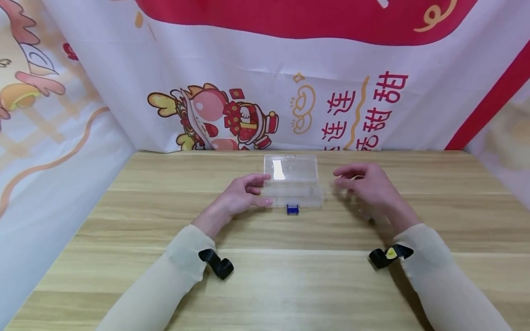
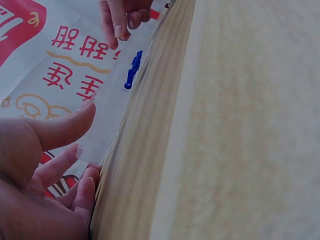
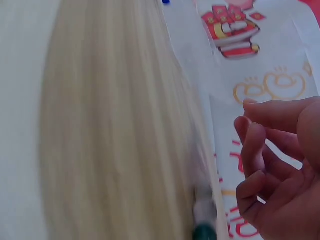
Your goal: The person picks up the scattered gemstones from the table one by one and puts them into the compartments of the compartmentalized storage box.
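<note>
Standing open, the clear box glints; blue piece, probably a latch.

- You have two bare hands: one left hand and one right hand.
- You wear two long cream sleeves, a left sleeve and a right sleeve.
- You have two small black wrist gadgets, one on the left and one on the right.
- You have one see-through plastic box with one flat lid.
- You can count one shiny blue plastic latch.
- You have at least one little see-through thing under your right wrist, too blurry to name.
- You have one light wooden table.
- You can see two rows of red writing on the white back cloth.
</note>
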A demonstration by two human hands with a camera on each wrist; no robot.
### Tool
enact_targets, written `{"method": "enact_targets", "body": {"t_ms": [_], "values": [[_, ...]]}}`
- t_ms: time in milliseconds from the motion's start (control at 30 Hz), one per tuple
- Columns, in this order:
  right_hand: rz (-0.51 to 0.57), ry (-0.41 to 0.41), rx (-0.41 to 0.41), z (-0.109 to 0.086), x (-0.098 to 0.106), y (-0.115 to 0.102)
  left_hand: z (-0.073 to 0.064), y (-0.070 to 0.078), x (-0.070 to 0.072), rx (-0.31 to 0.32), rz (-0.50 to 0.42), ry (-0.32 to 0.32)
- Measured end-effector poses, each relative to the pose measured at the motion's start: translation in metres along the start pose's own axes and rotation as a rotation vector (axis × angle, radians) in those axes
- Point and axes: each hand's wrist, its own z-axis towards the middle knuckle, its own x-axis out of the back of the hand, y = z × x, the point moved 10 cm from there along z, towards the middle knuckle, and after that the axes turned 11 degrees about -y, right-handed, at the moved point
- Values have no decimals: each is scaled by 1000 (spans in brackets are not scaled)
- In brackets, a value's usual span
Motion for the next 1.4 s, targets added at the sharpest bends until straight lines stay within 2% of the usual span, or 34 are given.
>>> {"method": "enact_targets", "body": {"t_ms": [400,733,1033,1167,1400], "values": [[-21,-38,-61,-5,28,43,0,2,1,-4,16,8],[-113,-83,-90,-14,46,68,-1,2,2,-5,17,8],[-128,-206,-102,-25,48,83,0,-1,1,-5,7,-1],[-123,-217,-107,-24,47,87,0,-2,0,-4,1,-1],[-177,-197,-109,-20,48,89,-1,-1,0,-5,7,3]]}}
